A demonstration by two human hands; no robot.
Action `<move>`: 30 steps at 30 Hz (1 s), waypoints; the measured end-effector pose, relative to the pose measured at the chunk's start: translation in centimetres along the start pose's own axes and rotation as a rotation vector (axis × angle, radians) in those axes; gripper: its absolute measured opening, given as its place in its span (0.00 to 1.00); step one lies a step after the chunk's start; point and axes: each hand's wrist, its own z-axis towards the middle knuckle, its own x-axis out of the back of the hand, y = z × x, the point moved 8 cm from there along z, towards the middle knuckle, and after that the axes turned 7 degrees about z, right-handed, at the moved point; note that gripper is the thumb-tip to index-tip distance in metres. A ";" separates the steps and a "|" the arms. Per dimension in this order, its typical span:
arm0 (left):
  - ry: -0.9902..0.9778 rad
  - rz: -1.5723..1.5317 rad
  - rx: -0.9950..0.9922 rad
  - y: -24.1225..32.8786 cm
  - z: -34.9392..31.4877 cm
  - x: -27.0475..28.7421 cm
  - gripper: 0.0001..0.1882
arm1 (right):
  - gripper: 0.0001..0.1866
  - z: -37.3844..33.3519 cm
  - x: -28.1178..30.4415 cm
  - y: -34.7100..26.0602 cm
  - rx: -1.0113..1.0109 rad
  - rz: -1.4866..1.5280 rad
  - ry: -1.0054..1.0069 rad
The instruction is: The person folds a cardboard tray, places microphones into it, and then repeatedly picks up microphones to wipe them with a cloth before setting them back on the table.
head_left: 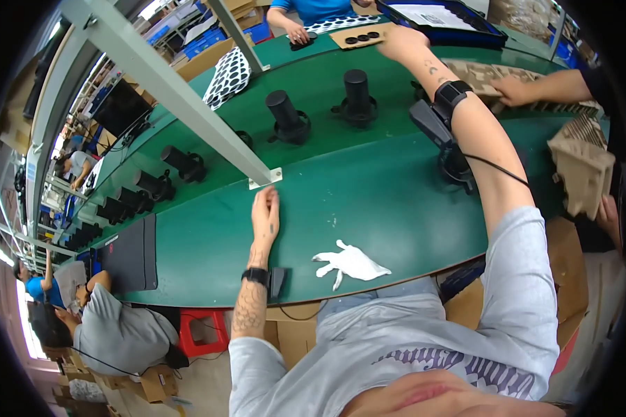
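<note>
My left hand (266, 208) is over the green worktop (306, 208), just below the foot of a grey metal post (188, 104). Its fingers are curled together, and I cannot make out anything in them. My right arm stretches across the conveyor, with the right hand (403, 44) at the right edge of a cardboard piece (339, 40) bearing black rings (362, 38). That hand's fingertips are hidden. Between my arms lies a white glove (355, 264). Black cylindrical parts with round bases (358, 97) stand along the green belt; another (453, 167) is partly behind my right forearm.
Across the belt, a person in blue has a hand (298, 33) on a dark object. At right, another person's hands (515, 90) hold moulded pulp trays (583, 167). A black mat (129, 254) lies left, above a red stool (203, 332). A blue-edged tray (497, 36) sits far right.
</note>
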 end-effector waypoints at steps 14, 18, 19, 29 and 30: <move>0.028 0.370 -0.013 -0.7 -0.1 1.3 0.08 | 0.44 2.2 -7.9 5.2 0.452 -0.325 -0.062; 0.050 0.399 -0.005 -1.0 -0.4 2.5 0.08 | 0.67 -3.0 -5.4 -6.3 0.577 -0.273 -0.254; 0.049 0.397 -0.006 -0.9 -0.1 2.4 0.08 | 0.69 -3.7 -5.6 -7.2 0.610 -0.239 -0.295; -0.072 -0.086 0.208 -4.2 -0.9 2.2 0.11 | 0.24 -18.2 1.7 -7.4 0.712 0.356 0.046; -0.038 -0.345 0.220 -5.3 -1.1 2.8 0.16 | 0.23 -21.0 3.9 -6.4 0.689 0.563 0.063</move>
